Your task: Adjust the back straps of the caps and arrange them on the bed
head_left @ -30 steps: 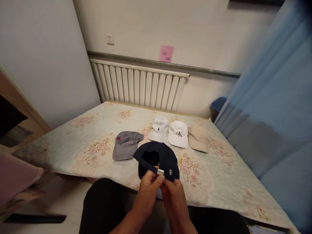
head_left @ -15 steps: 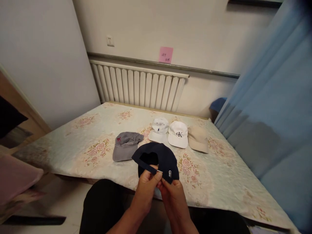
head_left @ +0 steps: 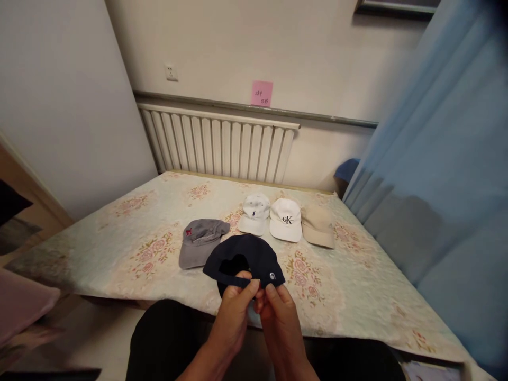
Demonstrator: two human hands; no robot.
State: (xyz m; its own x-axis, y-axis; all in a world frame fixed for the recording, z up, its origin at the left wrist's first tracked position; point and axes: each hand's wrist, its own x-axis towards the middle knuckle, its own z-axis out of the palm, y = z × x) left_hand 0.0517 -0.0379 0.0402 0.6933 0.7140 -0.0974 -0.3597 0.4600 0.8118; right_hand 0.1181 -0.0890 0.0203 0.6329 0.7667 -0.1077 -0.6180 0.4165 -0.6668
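Note:
A navy cap [head_left: 254, 255] is held just above the near edge of the bed, its back opening toward me. My left hand [head_left: 236, 312] pinches the cap's rear strap with thumb and fingers. Beside it, my right hand [head_left: 278, 320] grips the same strap, close to a small metal buckle [head_left: 272, 275]. Both hands are closed and their fingertips nearly touch.
On the floral bedspread [head_left: 357, 296] lie a grey cap [head_left: 200, 241], a white cap [head_left: 254, 212], a white cap with black letters [head_left: 286, 219] and a beige cap [head_left: 316, 225]. A radiator [head_left: 218, 143] stands behind the bed. A blue curtain [head_left: 436, 185] hangs at right.
The view has shifted slightly, so everything sits a little left and lower. My fingers now cover the silver strap end, and the cap has drawn closer into my hands.

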